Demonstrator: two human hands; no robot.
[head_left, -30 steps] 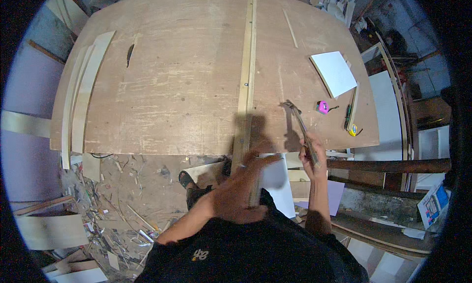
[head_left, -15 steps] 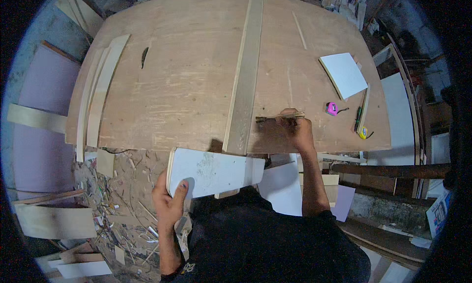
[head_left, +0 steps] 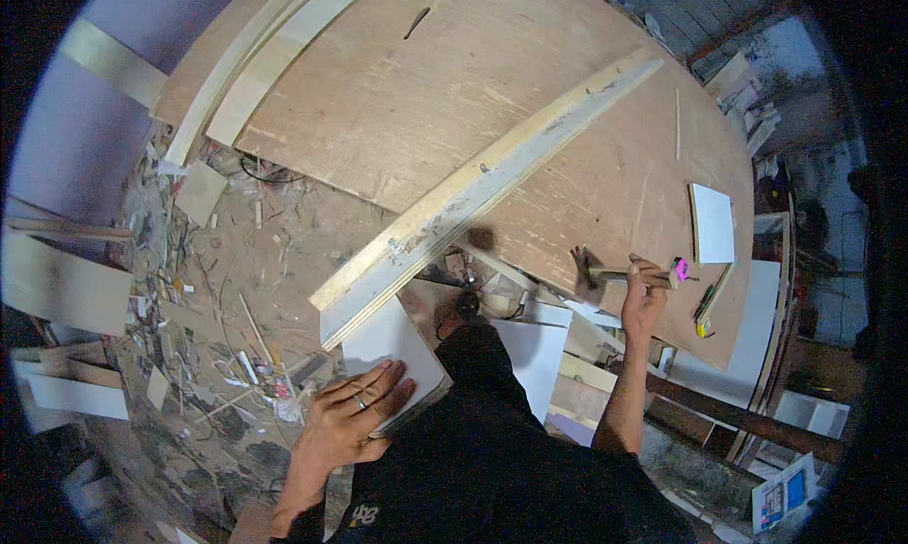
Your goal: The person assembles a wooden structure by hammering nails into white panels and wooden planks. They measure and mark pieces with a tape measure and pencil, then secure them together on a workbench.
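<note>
My left hand [head_left: 355, 412], a ring on one finger, grips the edge of a white board [head_left: 386, 341] close to my body. Its fingers lie over the top face; the underside is hidden. Over the board's far part reaches the near end of a long wooden plank [head_left: 473, 180], which slants across the worktable and juts past its near edge. Whether the two touch, I cannot tell. My right hand [head_left: 645, 298] is closed round the handle of a claw hammer [head_left: 610, 273], held level near the table's front edge with the head pointing left.
On the plywood worktable [head_left: 378, 90] at right are a white square panel [head_left: 712, 224], a pink tape measure [head_left: 680, 270], a green screwdriver [head_left: 705, 303] and a yellow tape measure [head_left: 703, 327]. Thin strips [head_left: 284, 61] lie at far left. Wood scraps [head_left: 255, 345] litter the floor.
The view has turned and tilted. The plank now lies over the near edge with another face showing. My left hand has changed from thumb on top to fingers on top of the board.
</note>
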